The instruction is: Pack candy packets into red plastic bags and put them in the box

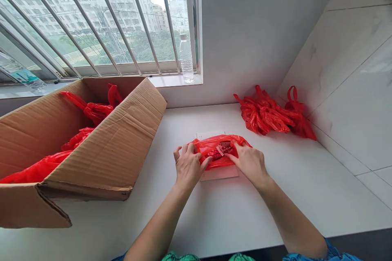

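In front of me a red plastic bag lies spread with its mouth facing up, on top of a flat white piece on the white tabletop. Inside the bag shows a dark red item with a small pinkish strip; its kind I cannot make out. My left hand grips the bag's left rim, fingers curled over the edge and thumb pointing inward. The right rim is pinched by my right hand, thumb at the opening. Some fingertips are hidden by the plastic.
To the left an open cardboard box holds several red bags. A pile of red plastic bags lies at the back right, by the tiled wall. A clear bottle stands on the sill of the barred window, another bottle leans farther left.
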A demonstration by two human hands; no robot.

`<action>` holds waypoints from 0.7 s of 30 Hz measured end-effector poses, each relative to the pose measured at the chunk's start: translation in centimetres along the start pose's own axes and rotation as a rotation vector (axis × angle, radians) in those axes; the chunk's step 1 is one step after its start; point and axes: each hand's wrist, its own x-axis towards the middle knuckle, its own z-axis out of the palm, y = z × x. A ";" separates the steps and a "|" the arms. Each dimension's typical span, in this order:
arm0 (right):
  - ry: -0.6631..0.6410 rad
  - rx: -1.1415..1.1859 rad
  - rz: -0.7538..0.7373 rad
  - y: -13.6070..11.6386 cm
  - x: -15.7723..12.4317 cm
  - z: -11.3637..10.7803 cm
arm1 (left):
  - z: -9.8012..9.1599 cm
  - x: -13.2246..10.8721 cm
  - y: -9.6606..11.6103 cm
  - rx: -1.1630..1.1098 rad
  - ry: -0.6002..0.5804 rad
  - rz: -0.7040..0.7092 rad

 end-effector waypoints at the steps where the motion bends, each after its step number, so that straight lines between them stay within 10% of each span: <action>1: -0.026 -0.005 0.004 0.2 -0.1 0.4 | 0.1 -0.1 -0.2 0.019 -0.013 -0.002; 8: -0.259 0.109 -0.030 1.7 -0.4 1.4 | 1.4 -0.9 -1.4 0.055 -0.207 0.011; 16: 0.200 0.282 -0.113 0.7 0.1 -0.6 | 0.1 0.5 -0.5 -0.098 0.009 0.065; 21: 0.129 0.350 -0.349 -0.9 0.5 1.2 | 0.6 0.7 0.1 -0.130 -0.046 0.135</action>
